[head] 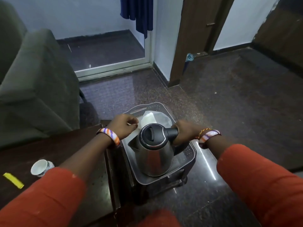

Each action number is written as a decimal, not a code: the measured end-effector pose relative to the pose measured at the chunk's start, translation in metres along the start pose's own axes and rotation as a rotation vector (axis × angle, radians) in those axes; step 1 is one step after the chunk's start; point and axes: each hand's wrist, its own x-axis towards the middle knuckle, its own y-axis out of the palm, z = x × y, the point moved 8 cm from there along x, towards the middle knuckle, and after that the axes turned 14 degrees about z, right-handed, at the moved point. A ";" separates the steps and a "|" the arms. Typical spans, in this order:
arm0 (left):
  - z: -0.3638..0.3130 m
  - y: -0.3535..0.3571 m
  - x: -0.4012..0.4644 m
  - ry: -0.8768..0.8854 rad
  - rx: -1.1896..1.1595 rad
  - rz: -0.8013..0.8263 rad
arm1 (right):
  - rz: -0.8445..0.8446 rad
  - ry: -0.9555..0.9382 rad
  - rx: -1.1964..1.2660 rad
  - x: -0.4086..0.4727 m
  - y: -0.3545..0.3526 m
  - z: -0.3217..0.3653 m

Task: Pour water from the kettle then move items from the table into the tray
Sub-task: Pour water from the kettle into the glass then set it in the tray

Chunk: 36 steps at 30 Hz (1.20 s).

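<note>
A steel kettle with a black lid stands upright in the grey plastic tray, which rests on a low stand right of the dark table. My right hand is closed around the kettle's black handle. My left hand sits over the tray's far left part, fingers curled on the edge of a clear plastic bag that lies in the tray behind the kettle. A white cup and a yellow strip lie on the table at the left.
A grey-green armchair stands at the far left behind the table. Dark polished floor spreads to the right. A glass door and wooden door frames are at the back.
</note>
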 end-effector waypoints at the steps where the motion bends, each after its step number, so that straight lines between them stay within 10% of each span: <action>1: 0.003 -0.004 -0.003 -0.008 -0.001 -0.016 | -0.011 -0.014 0.018 0.000 0.000 0.004; 19: 0.108 -0.085 -0.124 -0.086 -0.027 -0.291 | -0.422 -0.305 0.137 -0.071 -0.031 0.170; 36: 0.343 0.040 -0.221 -0.443 -0.274 0.092 | -0.231 -0.157 0.057 0.020 0.127 0.287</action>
